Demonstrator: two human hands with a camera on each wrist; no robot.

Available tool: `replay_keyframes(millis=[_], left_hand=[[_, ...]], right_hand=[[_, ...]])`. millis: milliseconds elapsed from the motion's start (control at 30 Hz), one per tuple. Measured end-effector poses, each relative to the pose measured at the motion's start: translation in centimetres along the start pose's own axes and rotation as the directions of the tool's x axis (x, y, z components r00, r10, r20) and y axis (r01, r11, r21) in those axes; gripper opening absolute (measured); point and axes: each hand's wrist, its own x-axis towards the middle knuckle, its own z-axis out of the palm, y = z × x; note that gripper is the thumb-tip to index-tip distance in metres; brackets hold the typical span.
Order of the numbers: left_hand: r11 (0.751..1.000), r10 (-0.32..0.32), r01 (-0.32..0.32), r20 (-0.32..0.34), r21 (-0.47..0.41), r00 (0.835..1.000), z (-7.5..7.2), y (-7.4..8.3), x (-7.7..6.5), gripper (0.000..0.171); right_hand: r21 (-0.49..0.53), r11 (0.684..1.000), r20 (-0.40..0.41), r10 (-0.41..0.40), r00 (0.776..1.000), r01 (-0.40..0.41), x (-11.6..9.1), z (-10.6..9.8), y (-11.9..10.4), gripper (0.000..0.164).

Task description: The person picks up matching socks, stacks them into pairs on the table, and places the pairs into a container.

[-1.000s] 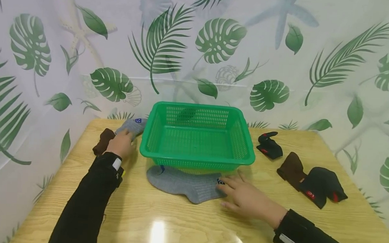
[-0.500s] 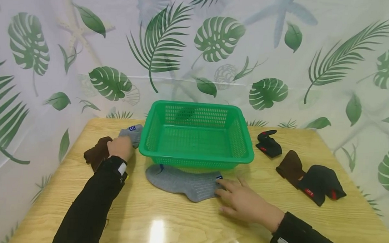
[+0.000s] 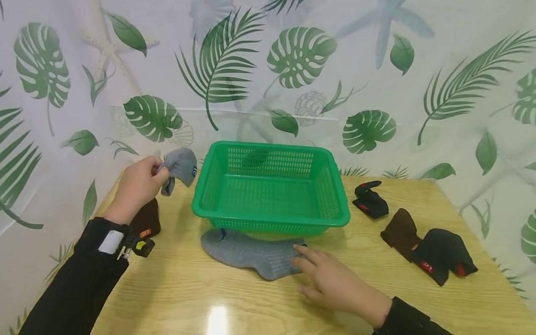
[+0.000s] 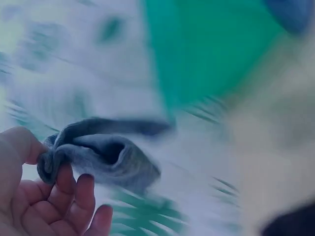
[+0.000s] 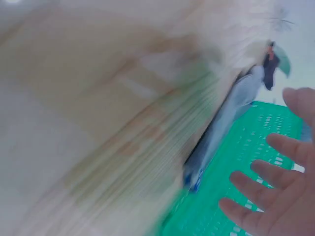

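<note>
A grey sock (image 3: 182, 163) with a blue label hangs bunched from my left hand (image 3: 136, 185), raised at the left of the green basket (image 3: 270, 221). Thumb and forefinger pinch one end of this sock (image 4: 110, 155) in the left wrist view. Below that hand, partly covered by the wrist, a brown sock (image 3: 147, 221) lies on the table. Another grey sock (image 3: 251, 253) lies flat in front of the basket. Over its cuff end reach the spread fingers of my right hand (image 3: 335, 278); whether they touch it I cannot tell.
On the right of the table lie a small black sock (image 3: 371, 204), a brown sock (image 3: 401, 229) and a larger black sock (image 3: 444, 252) with red marks, the last two touching. A patterned cloth (image 3: 305, 104) stands behind the table.
My left hand has lifted the far grey sock off the table and moved leftward. The brown sock beside it has shifted towards me. My right hand has hardly moved.
</note>
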Motion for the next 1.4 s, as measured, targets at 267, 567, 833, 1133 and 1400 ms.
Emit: replay_keyframes(millis=[267,567,833,1133,1400], left_hand=[[0.844,0.177,-0.059,0.172,-0.533,0.969,-0.7,7.2,-3.7,0.023],[0.874,0.359,-0.203,0.305,-0.441,0.882,6.7,7.2,-7.1,0.006],[0.537,0.841,-0.828,-0.023,0.163,0.541,9.8,7.0,-8.6,0.013],[0.716,0.6,-0.688,0.398,0.12,0.694,12.2,5.3,-10.4,0.043],[0.858,0.43,-0.51,0.46,0.059,0.777,13.3,4.0,-9.1,0.063]], right_hand=[[0.712,0.699,-0.026,0.114,0.993,-0.061,2.6,-1.9,-2.4,0.043],[0.983,-0.089,0.18,0.283,0.942,-0.161,5.1,-3.3,-2.4,0.055],[0.92,0.289,0.135,0.403,0.905,-0.266,4.0,-1.8,-0.4,0.024],[0.125,0.917,0.026,0.379,0.925,-0.379,1.8,-0.3,2.3,0.036],[-0.023,0.931,0.01,0.365,0.931,-0.364,1.1,0.3,1.0,0.05]])
